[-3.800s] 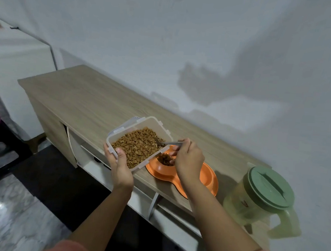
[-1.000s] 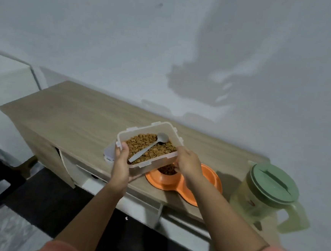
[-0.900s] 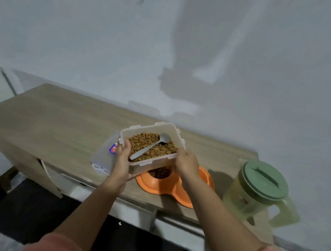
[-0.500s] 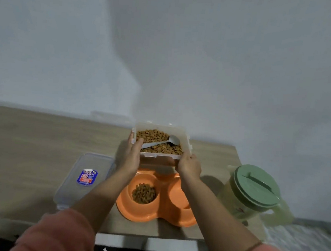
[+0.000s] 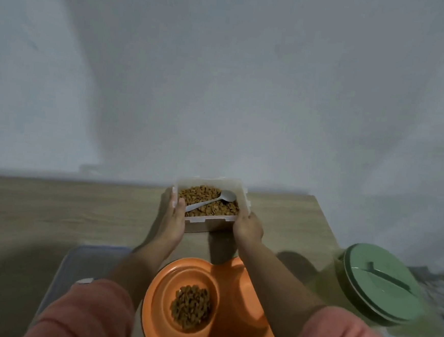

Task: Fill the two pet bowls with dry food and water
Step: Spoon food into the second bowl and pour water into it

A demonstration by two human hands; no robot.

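The fingers (image 5: 165, 203) of the left hand (image 5: 172, 219) lie pressed together, flat along the left wall of the clear food container (image 5: 210, 203), thumb at its near corner. The right hand (image 5: 248, 227) grips the container's right near corner; its fingers curl underneath, so their spread cannot be told. Left of the container and nearer the person lies a clear lid (image 5: 85, 266). In the container, a grey spoon (image 5: 210, 201) rests on brown kibble (image 5: 203, 193). Nearer than the container sits the orange double pet bowl (image 5: 233, 281); its left well holds dry food (image 5: 190, 309). Right of the container stands a green-lidded pitcher (image 5: 381, 284), all on the wooden tabletop (image 5: 53, 208).
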